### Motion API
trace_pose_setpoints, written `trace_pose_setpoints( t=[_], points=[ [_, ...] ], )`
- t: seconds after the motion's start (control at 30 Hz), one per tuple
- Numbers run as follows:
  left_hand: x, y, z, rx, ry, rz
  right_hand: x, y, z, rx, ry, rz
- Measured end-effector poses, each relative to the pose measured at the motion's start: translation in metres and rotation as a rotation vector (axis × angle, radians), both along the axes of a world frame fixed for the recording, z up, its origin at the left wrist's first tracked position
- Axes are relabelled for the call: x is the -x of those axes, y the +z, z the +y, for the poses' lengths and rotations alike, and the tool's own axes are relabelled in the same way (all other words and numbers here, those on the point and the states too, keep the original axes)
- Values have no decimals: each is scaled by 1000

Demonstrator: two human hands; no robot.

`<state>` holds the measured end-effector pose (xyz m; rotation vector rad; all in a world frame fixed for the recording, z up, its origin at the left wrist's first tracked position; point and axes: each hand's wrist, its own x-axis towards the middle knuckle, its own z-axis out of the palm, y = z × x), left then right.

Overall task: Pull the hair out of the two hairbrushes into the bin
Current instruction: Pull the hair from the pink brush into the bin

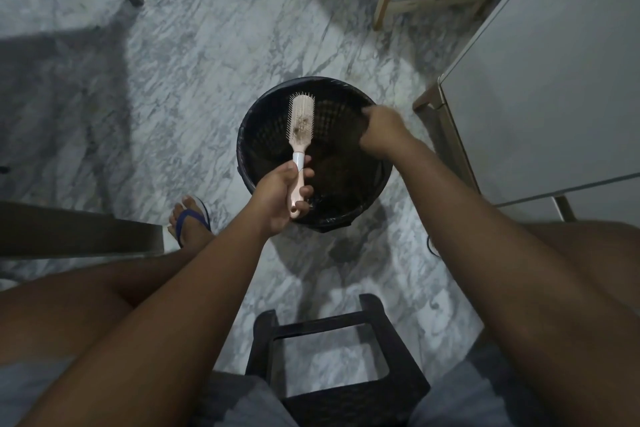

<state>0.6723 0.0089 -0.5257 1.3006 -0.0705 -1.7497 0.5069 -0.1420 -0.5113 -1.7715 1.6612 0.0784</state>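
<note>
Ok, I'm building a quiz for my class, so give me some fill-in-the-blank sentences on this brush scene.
1. The left hand grips the brush by its ____.
2. Its head hangs over a black ____.
3. A clump of ____ sits in its bristles.
4. Only ____ brush is in view.
Missing words: handle; bin; hair; one.

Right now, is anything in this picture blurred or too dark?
Head view: the right hand over the round black lattice bin is motion-blurred, its grip unreadable; the pale pink hairbrush in the left hand is sharp; lighting is dim; the wide lens bends edges.
</note>
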Motion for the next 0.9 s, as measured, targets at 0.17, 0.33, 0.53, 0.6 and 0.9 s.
trace_pose_setpoints(
  t=[0.17,0.33,0.53,0.6,0.9],
  points=[
    [1,2,-1,0,-37,-18,-14,8,20,16,168,-192],
    [3,3,-3,2,-73,-11,-32,4,35,262,132,-501],
    [7,6,-4,8,-63,23,-37,-2,29,455,120,-449],
    [7,6,-3,4,-42,51,-33,4,24,449,-10,-515],
    [-4,2,3,-7,31,88,-4,5,-10,428,-399,-483]
  ],
)
